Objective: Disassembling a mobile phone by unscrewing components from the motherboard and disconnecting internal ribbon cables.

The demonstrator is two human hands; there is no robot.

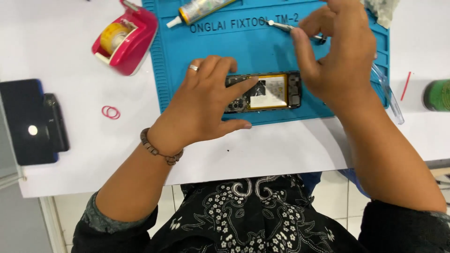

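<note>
I see the opened phone (262, 92) on the mat (178, 70); tape dispenser (124, 40) at ten o'clock, rubber bands (111, 112) at nine.

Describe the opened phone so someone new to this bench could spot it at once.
Find the blue work mat on the white table. Near its front edge lies the opened phone, steadied by the left hand. Its yellow-framed battery and bare dark circuit parts set it apart from the glue tube and pink tape dispenser.

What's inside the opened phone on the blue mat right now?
Inside the opened phone a yellow-edged battery with a white label shows, with dark circuitry at its right end. The left hand rests across the left end, covering what lies there. The right hand hovers above, holding a thin tool.
</note>
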